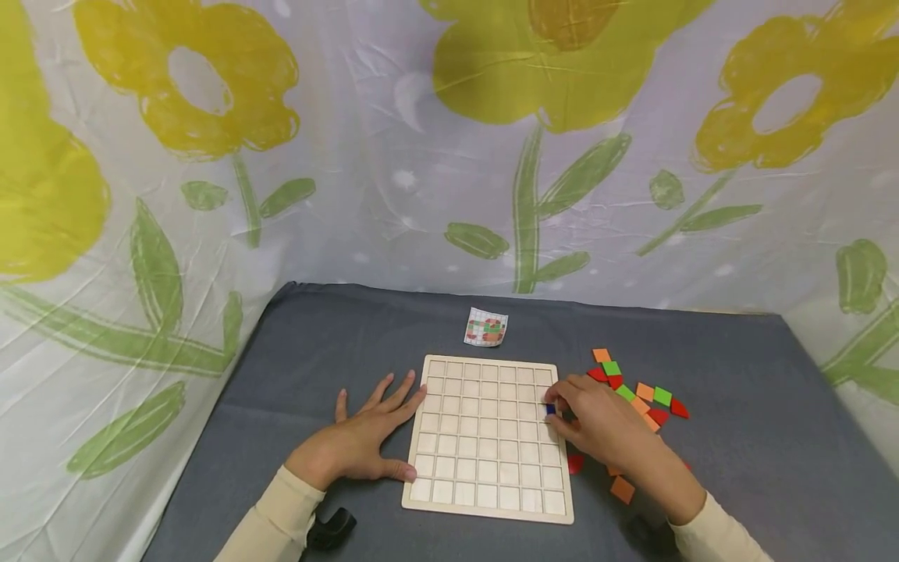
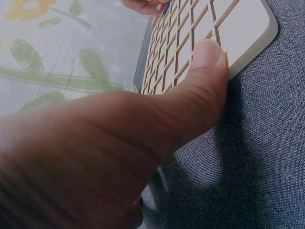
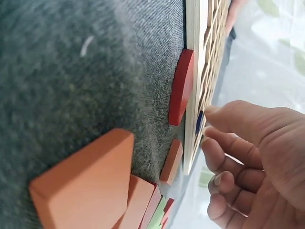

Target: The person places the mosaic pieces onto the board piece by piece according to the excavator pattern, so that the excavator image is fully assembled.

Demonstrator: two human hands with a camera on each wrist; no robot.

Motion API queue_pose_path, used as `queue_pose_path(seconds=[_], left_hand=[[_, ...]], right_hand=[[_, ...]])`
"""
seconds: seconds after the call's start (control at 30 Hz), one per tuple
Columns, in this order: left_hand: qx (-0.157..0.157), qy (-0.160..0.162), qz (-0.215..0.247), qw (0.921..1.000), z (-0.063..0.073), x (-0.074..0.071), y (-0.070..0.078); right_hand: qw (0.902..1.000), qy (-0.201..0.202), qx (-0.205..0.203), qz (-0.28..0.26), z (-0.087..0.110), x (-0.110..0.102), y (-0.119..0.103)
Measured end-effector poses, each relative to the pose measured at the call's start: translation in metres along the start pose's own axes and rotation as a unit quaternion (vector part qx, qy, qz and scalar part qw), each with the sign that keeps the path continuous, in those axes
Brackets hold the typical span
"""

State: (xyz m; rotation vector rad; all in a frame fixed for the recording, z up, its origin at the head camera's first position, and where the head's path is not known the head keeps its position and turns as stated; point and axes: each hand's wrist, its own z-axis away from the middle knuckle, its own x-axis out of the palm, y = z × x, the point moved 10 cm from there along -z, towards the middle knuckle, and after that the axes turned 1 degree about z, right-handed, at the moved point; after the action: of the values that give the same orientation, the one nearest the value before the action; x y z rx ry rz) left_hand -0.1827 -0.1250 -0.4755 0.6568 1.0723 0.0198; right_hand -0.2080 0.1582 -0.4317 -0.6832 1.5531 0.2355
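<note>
A pale wooden grid board [image 1: 488,439] lies on the dark cloth. My left hand [image 1: 365,445] spreads its fingers along the board's left side; its fingertips and thumb touch the rim. In the left wrist view the thumb [image 2: 207,62] presses on the board's edge near a corner. At the board's right side, my right hand [image 1: 604,417] has thumb and index finger on either side of a small dark blue tile [image 1: 551,409], pinching it at a right-column cell. The right wrist view shows this blue tile [image 3: 199,121] low at the grid, beside the fingertips.
Loose orange [image 1: 622,489], green [image 1: 663,396] and red [image 1: 679,407] tiles lie scattered right of the board, some under the right forearm. A small printed pattern card [image 1: 485,327] lies beyond the board. A black curved object [image 1: 333,530] is by the left wrist.
</note>
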Motion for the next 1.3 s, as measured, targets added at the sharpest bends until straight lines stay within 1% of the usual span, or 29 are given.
queue_pose_path(seconds=[0.1,0.23,0.4,0.5,0.7,0.8,1.0,1.17,1.3], left_hand=[[0.002,-0.002,0.003,1.0000,0.001,0.001,0.000],[0.003,-0.006,0.007,1.0000,0.001,0.001,0.000],[-0.002,-0.010,0.005,0.9999,0.000,0.001,0.001],[-0.004,-0.011,0.003,0.9999,-0.001,0.002,0.000],[-0.003,-0.004,0.000,1.0000,-0.001,0.002,0.001],[-0.002,-0.002,-0.002,1.0000,-0.001,0.002,0.001],[0.004,-0.003,0.000,1.0000,-0.001,0.002,0.001],[0.002,-0.009,-0.002,1.0000,0.000,0.003,0.001],[0.000,-0.006,0.002,1.0000,0.001,0.001,0.002]], right_hand=[[1.0000,-0.003,0.006,0.001,0.000,-0.002,0.000],[0.9997,-0.006,0.025,-0.001,0.003,-0.010,0.004],[0.9988,0.002,0.046,0.018,0.012,-0.021,0.011],[0.9981,-0.006,0.059,0.019,0.019,-0.023,0.016],[0.9964,-0.030,0.078,0.010,0.033,-0.019,0.024],[0.9966,-0.035,0.074,0.009,0.037,-0.017,0.025],[0.9976,-0.027,0.061,0.016,0.039,-0.012,0.023],[0.9971,-0.035,0.065,0.018,0.039,-0.005,0.022],[0.9969,-0.032,0.070,0.019,0.037,-0.003,0.022]])
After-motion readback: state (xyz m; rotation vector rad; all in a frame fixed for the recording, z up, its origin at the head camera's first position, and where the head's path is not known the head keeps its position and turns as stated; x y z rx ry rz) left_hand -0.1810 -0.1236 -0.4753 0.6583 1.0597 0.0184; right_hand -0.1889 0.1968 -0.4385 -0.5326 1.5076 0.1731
